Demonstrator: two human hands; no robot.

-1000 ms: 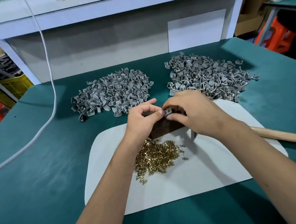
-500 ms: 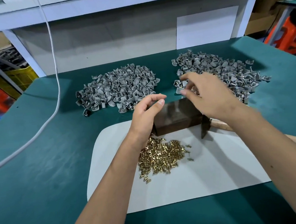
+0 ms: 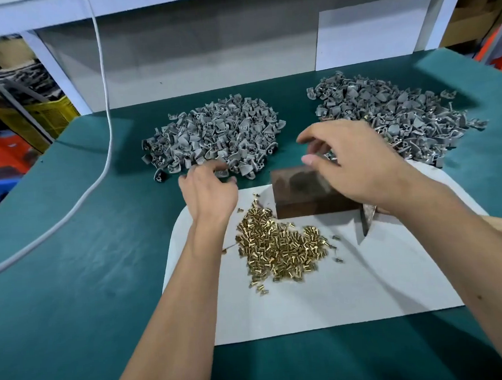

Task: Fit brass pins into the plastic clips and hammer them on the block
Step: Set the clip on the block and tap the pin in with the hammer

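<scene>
Head view: the left hand point(image 3: 207, 189) reaches with curled fingers into the near edge of the left clip pile point(image 3: 214, 136); whether it grips one I cannot tell. The right hand point(image 3: 351, 160) hovers, fingers loose and empty, over the dark block point(image 3: 300, 198) on a white mat point(image 3: 324, 303) covering the green table point(image 3: 73, 288). Brass pins point(image 3: 276, 247) lie between the forearms.
</scene>
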